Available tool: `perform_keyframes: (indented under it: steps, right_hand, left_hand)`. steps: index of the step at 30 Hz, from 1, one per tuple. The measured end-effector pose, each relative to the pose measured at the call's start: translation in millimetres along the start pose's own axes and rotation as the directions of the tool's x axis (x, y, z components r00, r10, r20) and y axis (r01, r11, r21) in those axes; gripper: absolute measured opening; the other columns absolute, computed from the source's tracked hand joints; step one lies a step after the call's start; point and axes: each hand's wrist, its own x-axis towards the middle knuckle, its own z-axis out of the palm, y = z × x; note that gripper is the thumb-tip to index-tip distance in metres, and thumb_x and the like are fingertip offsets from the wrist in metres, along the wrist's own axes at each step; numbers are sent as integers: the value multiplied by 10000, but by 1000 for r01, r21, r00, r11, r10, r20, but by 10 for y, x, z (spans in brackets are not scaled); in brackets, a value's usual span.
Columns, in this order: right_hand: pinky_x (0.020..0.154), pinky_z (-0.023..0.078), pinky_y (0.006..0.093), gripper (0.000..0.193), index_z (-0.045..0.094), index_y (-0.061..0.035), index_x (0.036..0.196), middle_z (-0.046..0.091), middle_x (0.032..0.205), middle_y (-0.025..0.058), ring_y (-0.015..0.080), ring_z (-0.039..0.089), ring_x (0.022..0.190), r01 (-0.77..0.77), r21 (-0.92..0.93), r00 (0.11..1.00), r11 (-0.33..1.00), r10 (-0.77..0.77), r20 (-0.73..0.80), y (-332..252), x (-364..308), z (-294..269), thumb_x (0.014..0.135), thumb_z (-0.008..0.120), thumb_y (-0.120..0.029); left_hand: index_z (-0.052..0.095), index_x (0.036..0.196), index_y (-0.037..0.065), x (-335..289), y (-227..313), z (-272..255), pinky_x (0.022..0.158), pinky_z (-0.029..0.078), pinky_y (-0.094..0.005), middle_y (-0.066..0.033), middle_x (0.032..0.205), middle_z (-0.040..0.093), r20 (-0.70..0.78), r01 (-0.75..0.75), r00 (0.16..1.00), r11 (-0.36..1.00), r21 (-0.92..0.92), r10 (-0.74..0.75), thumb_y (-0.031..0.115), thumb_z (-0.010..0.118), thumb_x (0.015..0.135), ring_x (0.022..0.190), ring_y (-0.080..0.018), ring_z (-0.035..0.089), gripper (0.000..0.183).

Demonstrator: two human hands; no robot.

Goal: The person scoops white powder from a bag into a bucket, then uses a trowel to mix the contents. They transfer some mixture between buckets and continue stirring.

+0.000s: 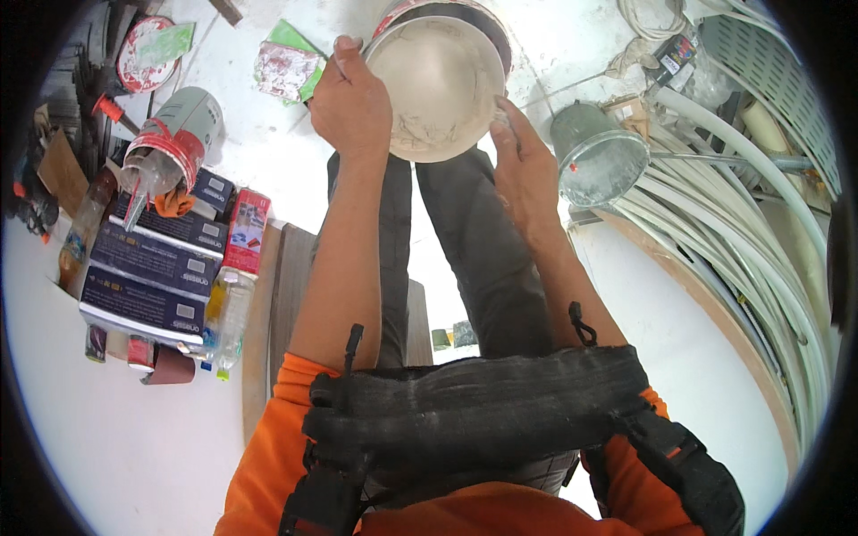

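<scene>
A white tiled floor (pixel 116 429), bright and cluttered toward its sides, spread beneath the person, with materials gathered along the left and right of the frame. At the top centre, a pale round container (pixel 438 134) was held between the two hands, its wide mouth facing the camera and its beige inside marked with darker streaks near the lower edge. The left hand (pixel 357 112) had its grip clamped on the container's left edge, the thumb uppermost. The right hand (pixel 525 161) had its grip closed on the opposite edge, though some of its fingers were hidden. Partly behind the container, at the top edge of the frame, showed a larger bucket (pixel 504 34) with a reddish rim. Just left of the left hand lay a green piece (pixel 290 67) smeared with white and dark red. To the right of the right hand sat a grey bucket (pixel 585 134), and beyond it bundles of white tubing (pixel 715 223) curved down the right side, below a green perforated panel (pixel 778 80). At the left of the frame, a red-rimmed bucket (pixel 195 116) stood near dark boxes (pixel 147 272), a red box (pixel 246 232) and a clear bottle (pixel 232 317). Black straps and a dark padded band (pixel 483 402) crossed the lower centre, between orange sleeves (pixel 255 456).
</scene>
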Motion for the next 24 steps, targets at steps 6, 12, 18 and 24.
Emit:
perform_keyframes:
  steps: [6,12,18,24]
  right_hand:
    - [774,548,458,385,582,-252,1421,752,1036,150,374,721,899,163,-126,983,979,-151,101,-246,396,-249,1054,523,-351]
    - [801,550,453,376,608,-245,1398,733,1022,220,380,718,945,-145,62,987,987,140,85,-263,9,-151,1045,536,-356]
    - [744,549,457,343,634,-248,1362,726,933,175,359,714,871,246,-230,968,941,-248,21,-128,274,-182,1037,556,-327]
    - [739,544,434,396,612,-295,1410,699,910,131,330,702,812,128,-353,991,927,-129,23,-135,313,-172,1015,594,-308]
  left_hand:
    - [768,1118,-8,-12,-4,-57,923,521,-463,-254,1040,747,51,53,997,998,41,-55,496,374,1063,1015,-434,697,643]
    - [780,1044,7,2,-55,14,828,536,-487,-234,891,742,-66,-45,997,996,-70,41,427,395,1074,863,-433,700,570]
    - [776,1111,12,-12,-72,-2,915,525,-436,-238,1016,753,66,-27,997,1000,-5,27,442,365,1069,968,-400,709,596]
    - [772,1091,3,-25,-63,45,916,511,-446,-258,994,742,-1,-74,997,997,-29,74,449,377,1063,967,-427,687,597]
